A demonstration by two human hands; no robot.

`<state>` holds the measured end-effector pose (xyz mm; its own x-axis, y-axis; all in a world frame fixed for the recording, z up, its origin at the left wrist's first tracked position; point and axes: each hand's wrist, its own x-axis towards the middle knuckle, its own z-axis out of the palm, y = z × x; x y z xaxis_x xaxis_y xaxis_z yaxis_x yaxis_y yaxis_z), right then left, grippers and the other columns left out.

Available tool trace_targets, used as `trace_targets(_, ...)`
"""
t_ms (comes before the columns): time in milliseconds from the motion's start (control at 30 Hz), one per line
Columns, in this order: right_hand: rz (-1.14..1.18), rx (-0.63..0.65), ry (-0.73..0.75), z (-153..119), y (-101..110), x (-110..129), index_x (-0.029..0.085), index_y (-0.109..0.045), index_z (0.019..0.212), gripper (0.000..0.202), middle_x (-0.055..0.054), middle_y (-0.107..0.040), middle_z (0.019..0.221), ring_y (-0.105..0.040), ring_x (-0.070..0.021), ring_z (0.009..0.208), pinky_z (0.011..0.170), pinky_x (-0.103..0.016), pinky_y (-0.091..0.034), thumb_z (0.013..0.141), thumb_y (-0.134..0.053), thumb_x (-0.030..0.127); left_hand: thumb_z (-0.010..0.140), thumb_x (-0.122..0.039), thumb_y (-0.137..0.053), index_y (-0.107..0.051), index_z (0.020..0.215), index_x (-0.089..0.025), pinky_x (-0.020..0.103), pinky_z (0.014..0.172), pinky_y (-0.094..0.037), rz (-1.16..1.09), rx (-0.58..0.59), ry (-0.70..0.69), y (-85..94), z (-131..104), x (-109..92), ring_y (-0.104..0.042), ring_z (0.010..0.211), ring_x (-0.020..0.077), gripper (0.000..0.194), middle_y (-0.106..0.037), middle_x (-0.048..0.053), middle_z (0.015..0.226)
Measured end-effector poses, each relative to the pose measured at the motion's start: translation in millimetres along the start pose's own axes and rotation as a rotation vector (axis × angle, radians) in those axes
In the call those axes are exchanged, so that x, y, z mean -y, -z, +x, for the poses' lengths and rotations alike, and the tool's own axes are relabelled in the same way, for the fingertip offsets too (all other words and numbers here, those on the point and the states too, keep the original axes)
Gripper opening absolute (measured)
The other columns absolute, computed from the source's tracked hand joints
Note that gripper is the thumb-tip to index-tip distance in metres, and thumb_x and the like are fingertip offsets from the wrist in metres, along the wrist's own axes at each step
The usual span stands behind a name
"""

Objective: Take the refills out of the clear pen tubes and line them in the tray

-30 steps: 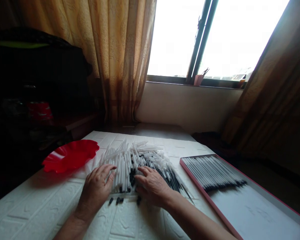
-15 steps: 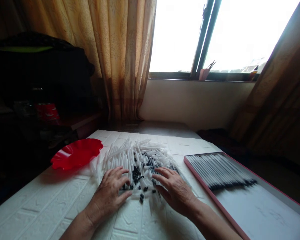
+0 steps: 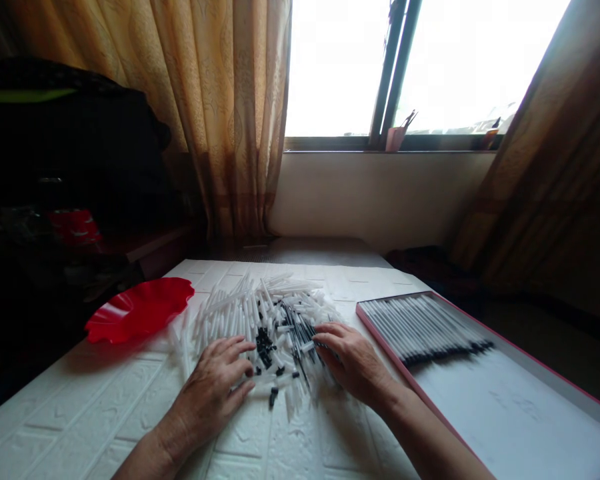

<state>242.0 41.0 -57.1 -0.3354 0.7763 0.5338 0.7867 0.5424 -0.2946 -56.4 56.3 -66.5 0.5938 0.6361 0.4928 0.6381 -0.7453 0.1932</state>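
A loose pile of translucent white tubes (image 3: 230, 313) lies on the white brick-patterned table cover (image 3: 115, 400). Small black caps (image 3: 264, 348) sit in the middle of the pile, and thin black refills (image 3: 296, 333) lie just right of them. My left hand (image 3: 215, 380) rests at the pile's near left edge, fingers apart, with nothing seen in it. At the right side of the pile, my right hand (image 3: 350, 360) touches the tubes and refills with its fingers spread; its fingertips are partly hidden among them.
A red wavy-edged dish (image 3: 140, 310) stands at the left. On the right lies a shallow pink-edged box (image 3: 411, 373) with a row of assembled pens (image 3: 420, 327). Behind the table are a curtain, a window and a dark cabinet with a red tin (image 3: 75, 227).
The view has shifted a little to the right. My right hand has moved right relative to the pile, uncovering more black refills. My left hand remains near the same spot by the tubes.
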Motion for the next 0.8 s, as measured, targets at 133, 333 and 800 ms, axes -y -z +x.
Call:
trace_targets(133, 0.001, 0.001, -0.016, 1.3, 3.5, 3.6, 0.020, -0.072, 0.098, 0.019, -0.009, -0.073, 0.108, -0.066, -0.0242, 0.100, 0.089, -0.038, -0.052, 0.092, -0.054, 0.017, 0.093, -0.029, -0.052, -0.063, 0.096, -0.024, 0.041, 0.097, -0.048, -0.082, -0.130, 0.042, 3.7, 3.9, 3.4, -0.066, 0.108, 0.0244, 0.012, -0.074, 0.007, 0.109)
trace_targets(333, -0.036, 0.023, -0.088, 2.3, 6.5, 6.1, 0.022, -0.073, 0.093, 0.020, -0.006, -0.074, 0.091, -0.068, -0.0199, 0.083, 0.076, -0.028, -0.051, 0.094, -0.053, 0.018, 0.101, -0.038, -0.041, -0.050, 0.116, -0.023, 0.023, 0.058, -0.057, -0.246, -0.258, 0.203, 2.0, 0.5, -0.8, -0.071, 0.061, 0.0147, 0.023, -0.071, 0.000, 0.077)
trace_targets(800, -0.213, 0.169, -0.170, 13.1, -12.6, 37.3, 0.021, -0.071, 0.098, 0.015, -0.008, -0.069, 0.103, -0.062, -0.0257, 0.096, 0.082, -0.033, -0.048, 0.086, -0.065, 0.029, 0.091, -0.043, -0.052, -0.062, 0.117, -0.020, 0.025, 0.058, -0.056, -0.627, -0.098, 0.353, -0.6, 8.5, -10.6, -0.068, 0.057, 0.0147, 0.036, -0.075, 0.001, 0.076)
